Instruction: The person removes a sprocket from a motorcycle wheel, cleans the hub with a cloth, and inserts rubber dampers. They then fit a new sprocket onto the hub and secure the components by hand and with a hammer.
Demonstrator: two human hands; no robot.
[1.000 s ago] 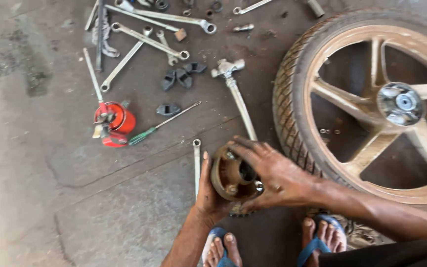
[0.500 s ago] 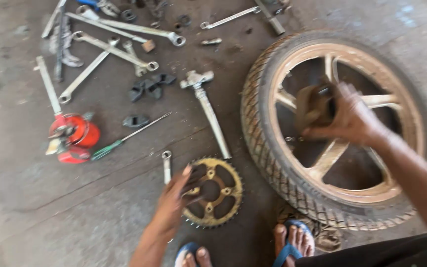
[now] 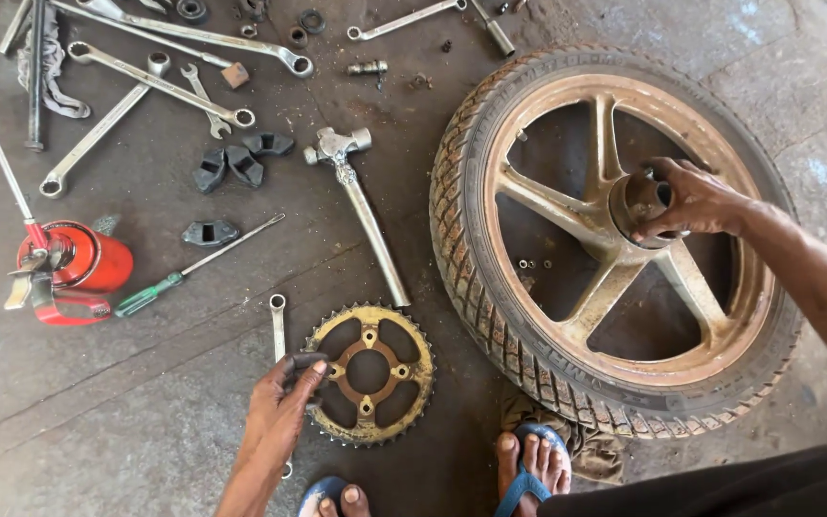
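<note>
Motorcycle wheel lay flat on the concrete floor, its tyre mounted and gold spokes radiating from the centre. The right hand was closed around the hub piece at that centre, fingers wrapped over its rim. Toothed sprocket lay on the floor beneath the left hand, whose fingertips were curled onto its near edge, apparently gripping a small dark part; whether that hand was fully clamped could not be told. Hammer lay beyond the left hand, between sprocket and tyre. Red oil can and green-handled screwdriver lay well to the left of that hand, with black rubber blocks and spanners farther off. Judgement: seating the hub piece well called for holding it square to the wheel and turning it evenly, not forcing it tilted
</note>
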